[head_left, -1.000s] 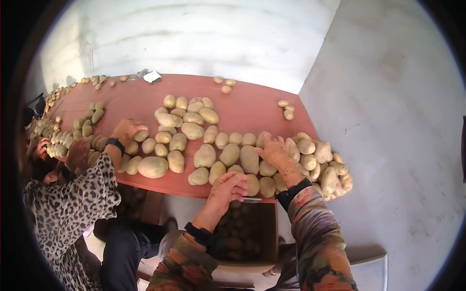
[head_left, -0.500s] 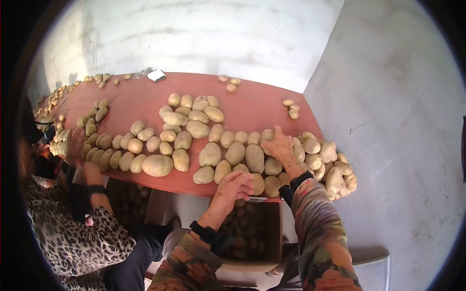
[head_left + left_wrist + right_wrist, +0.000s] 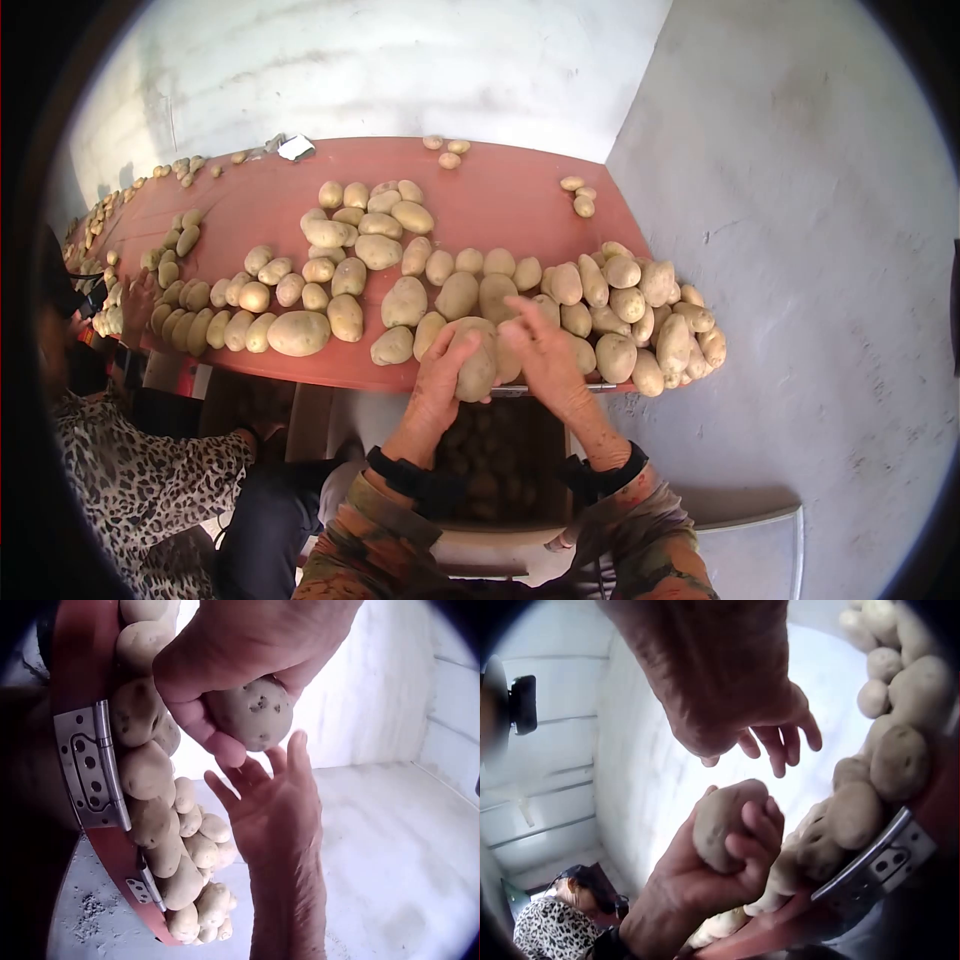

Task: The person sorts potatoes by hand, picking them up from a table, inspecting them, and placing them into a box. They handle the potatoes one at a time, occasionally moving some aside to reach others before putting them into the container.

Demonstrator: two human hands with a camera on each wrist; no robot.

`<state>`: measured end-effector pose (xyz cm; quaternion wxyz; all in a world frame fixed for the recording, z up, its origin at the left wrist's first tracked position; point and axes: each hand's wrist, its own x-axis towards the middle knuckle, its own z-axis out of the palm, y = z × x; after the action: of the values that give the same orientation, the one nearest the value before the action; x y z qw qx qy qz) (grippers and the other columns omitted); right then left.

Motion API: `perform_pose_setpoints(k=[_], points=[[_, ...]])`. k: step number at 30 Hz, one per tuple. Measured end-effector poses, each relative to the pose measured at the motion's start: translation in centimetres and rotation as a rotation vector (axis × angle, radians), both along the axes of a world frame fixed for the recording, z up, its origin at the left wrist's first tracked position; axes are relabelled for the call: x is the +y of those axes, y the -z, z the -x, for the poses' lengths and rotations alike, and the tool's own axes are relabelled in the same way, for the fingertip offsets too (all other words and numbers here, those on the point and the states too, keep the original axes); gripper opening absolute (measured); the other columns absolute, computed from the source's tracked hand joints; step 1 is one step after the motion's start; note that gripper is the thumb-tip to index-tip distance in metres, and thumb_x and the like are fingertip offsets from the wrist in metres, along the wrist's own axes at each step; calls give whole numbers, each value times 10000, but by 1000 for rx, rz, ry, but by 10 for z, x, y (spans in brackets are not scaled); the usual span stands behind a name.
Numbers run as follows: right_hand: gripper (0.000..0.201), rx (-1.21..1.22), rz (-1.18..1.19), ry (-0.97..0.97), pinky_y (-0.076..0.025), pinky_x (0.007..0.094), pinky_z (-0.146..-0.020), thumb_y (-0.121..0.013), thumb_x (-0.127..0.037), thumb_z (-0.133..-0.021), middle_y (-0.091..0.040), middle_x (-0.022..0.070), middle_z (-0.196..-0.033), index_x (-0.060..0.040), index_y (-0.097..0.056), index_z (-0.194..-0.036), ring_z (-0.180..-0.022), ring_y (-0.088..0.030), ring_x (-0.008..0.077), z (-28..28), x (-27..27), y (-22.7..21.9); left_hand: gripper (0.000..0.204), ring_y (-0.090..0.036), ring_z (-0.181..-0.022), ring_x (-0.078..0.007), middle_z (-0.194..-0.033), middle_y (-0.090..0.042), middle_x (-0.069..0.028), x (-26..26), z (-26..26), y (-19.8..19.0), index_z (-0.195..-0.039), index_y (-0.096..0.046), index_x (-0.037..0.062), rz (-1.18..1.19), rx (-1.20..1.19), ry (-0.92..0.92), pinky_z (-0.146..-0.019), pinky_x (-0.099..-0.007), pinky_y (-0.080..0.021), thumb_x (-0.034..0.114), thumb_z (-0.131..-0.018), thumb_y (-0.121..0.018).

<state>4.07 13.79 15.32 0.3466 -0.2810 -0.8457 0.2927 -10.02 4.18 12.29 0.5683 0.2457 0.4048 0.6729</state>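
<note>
Left hand [image 3: 430, 388] has fingers and thumb curled round one held potato [image 3: 477, 366], grip closed to its width. Potato is rounded, tan, matte skin, small dark pits; held over near edge of red table [image 3: 520, 212], in front of wearer. Right hand [image 3: 550, 362] open, fingers spread and slightly bent, nothing gripped, just beside held potato; right wrist view shows a gap between them. Smooth oval and lumpy potatoes in rows on table, heaped pile [image 3: 672, 335] at right end. Shiny metal hinge [image 3: 96, 766] with round holes on table edge. Black wristbands [image 3: 610, 475], mottled fabric sleeves [image 3: 645, 530]. Person in leopard-print top [image 3: 150, 470] at left.
</note>
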Motion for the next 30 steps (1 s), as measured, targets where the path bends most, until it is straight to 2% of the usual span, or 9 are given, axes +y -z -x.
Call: perform_pose_setpoints(k=[5,7,9,11,15,19,23,27,30], points=[[311,262,5,201,-512,349,-759,-623,-228,-933,-667,125,-884,-62,-619,-1196,-819,-626,201,-30,46,1,464,-645,-908,-198,-979,-645,-96,-4,2,-5,-1210,-570,32,93,243,318,-624,-366,-583,319,-860,-673],[293,233,8,256,-520,347,-724,-621,-179,-923,-675,104,-845,-64,-620,-1193,-767,-629,200,-37,58,5,427,-661,-906,-228,-914,-665,-125,-4,4,10,-1083,-641,35,-276,1027,469,-690,-380,-546,342,-792,-703],[301,218,57,248,-523,321,-716,-644,-123,-901,-679,91,-845,-61,-624,-1196,-766,-631,171,-39,58,4,421,-670,-867,-289,-891,-677,-153,-12,-7,19,-1003,-669,53,-131,1183,473,-753,-396,-512,376,-736,-712],[302,140,117,267,-526,319,-712,-656,-119,-895,-675,81,-832,-54,-632,-1189,-766,-631,164,-42,62,6,429,-664,-832,-351,-866,-689,-160,-11,-10,20,-1000,-668,80,81,1361,729,-747,-414,-515,406,-724,-710],[289,151,136,293,-521,310,-706,-668,-105,-886,-662,68,-815,-44,-643,-1167,-760,-617,146,-47,76,9,406,-672,-852,-362,-861,-695,-168,-11,-24,31,-990,-651,94,201,1591,909,-755,-444,-524,390,-718,-708],[262,214,166,308,-512,303,-713,-663,-86,-882,-650,57,-817,-37,-654,-1139,-760,-592,125,-47,81,-1,367,-666,-835,-372,-863,-683,-167,-19,-32,65,-994,-642,90,96,1630,869,-747,-472,-523,353,-743,-690],[259,202,133,382,-524,321,-739,-657,-60,-873,-670,73,-840,-27,-646,-1129,-774,-623,158,-52,84,-9,304,-653,-771,-370,-822,-638,-152,-20,-38,81,-1015,-632,67,-4,1807,540,-698,-499,-509,281,-802,-665],[261,170,48,423,-532,365,-791,-663,-58,-853,-674,114,-918,-44,-639,-1112,-855,-654,230,-54,89,-6,272,-664,-790,-324,-838,-664,-161,-15,-40,37,-988,-643,48,-170,1530,694,-695,-443,-518,278,-844,-662],[330,-119,-387,453,-503,441,-878,-697,-99,-803,-644,118,-1052,-57,-613,-1119,-1019,-596,327,-52,91,2,279,-661,-754,-261,-808,-667,-157,-3,-40,28,-1005,-650,36,-232,1237,658,-677,-389,-522,277,-864,-663]])
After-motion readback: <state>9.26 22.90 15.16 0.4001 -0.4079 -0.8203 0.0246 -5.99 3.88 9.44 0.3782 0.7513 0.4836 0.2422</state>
